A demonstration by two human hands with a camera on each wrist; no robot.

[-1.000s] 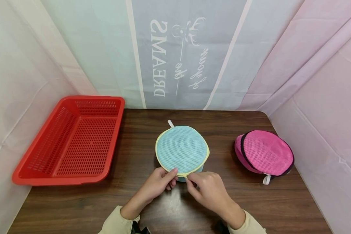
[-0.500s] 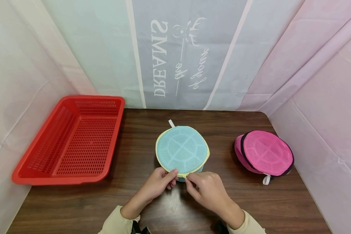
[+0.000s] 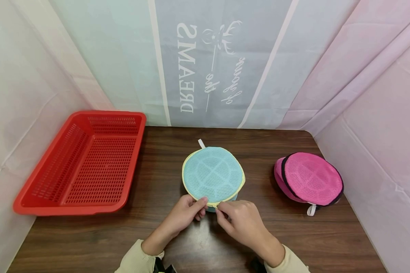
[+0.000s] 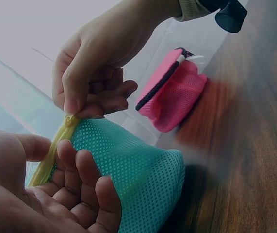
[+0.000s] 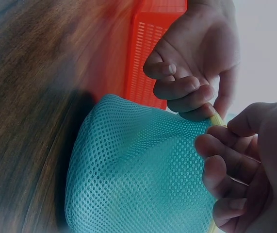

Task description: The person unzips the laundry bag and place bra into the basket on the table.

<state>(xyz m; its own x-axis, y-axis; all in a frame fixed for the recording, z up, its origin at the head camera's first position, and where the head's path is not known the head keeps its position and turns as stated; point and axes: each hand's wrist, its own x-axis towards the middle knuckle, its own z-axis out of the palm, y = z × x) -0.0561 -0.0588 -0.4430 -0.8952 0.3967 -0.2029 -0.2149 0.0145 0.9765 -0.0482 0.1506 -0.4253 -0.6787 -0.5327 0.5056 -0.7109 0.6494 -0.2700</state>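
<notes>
A round light-blue mesh laundry bag (image 3: 213, 174) with a yellow zipper edge (image 4: 51, 158) stands on the table before me. My left hand (image 3: 184, 214) pinches that edge at the near side, thumb on top and fingers underneath. Just right of it, my right hand (image 3: 240, 220) pinches the zipper at its near end between thumb and forefinger; the pull itself is mostly hidden by the fingertips. In the right wrist view, the bag's mesh side (image 5: 138, 165) sags a little below both hands. A white loop (image 3: 201, 143) sticks out at the far side.
A pink mesh bag (image 3: 312, 178) with black trim and a white loop sits on the right of the brown wooden table (image 3: 99, 242). On the left lies a red perforated plastic basket (image 3: 135, 163). Printed curtains (image 3: 123, 57) hang behind and at both sides.
My right hand has crept very slightly left along the zipper edge. The left hand keeps its pinch, and the bag stays nearly where it was.
</notes>
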